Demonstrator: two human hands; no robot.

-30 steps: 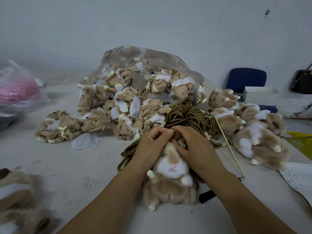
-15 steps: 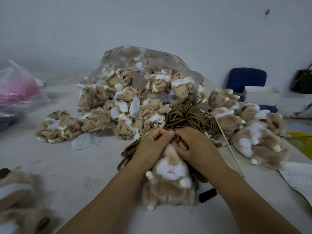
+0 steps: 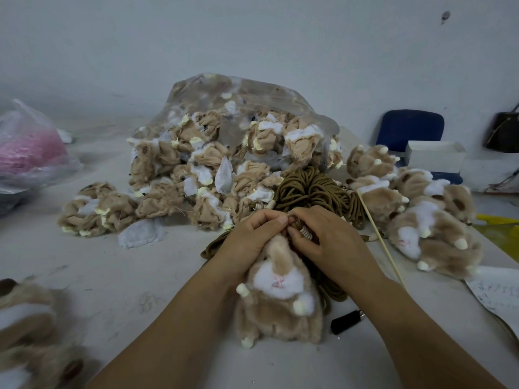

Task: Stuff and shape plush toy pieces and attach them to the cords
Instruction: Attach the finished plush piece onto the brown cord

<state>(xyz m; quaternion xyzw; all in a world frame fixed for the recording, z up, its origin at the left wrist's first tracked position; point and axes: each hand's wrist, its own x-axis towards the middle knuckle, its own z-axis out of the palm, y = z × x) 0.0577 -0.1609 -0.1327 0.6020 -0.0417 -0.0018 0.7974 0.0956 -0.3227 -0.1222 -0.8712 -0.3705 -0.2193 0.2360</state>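
A stuffed tan-and-white plush hamster (image 3: 276, 299) lies belly up on the table in front of me. My left hand (image 3: 250, 242) grips the top of its head, fingers curled over it. My right hand (image 3: 325, 242) pinches a brown cord end with a ribbed cream-coloured piece (image 3: 306, 235) right at the toy's top. The two hands touch there. A bundle of brown cords (image 3: 314, 192) lies just behind my hands, and more cord runs under the toy.
A clear bag of unstuffed plush skins (image 3: 224, 153) spills over the table's middle. Finished plush toys (image 3: 415, 214) lie in a heap at the right, others at the lower left (image 3: 25, 327). A thin wooden stick (image 3: 382, 242), a black pen-like object (image 3: 346, 321), paper (image 3: 500, 293), a pink-filled bag (image 3: 28, 153).
The plush toy has shifted slightly toward me and tilted; my hands stay at its top, working the cord end.
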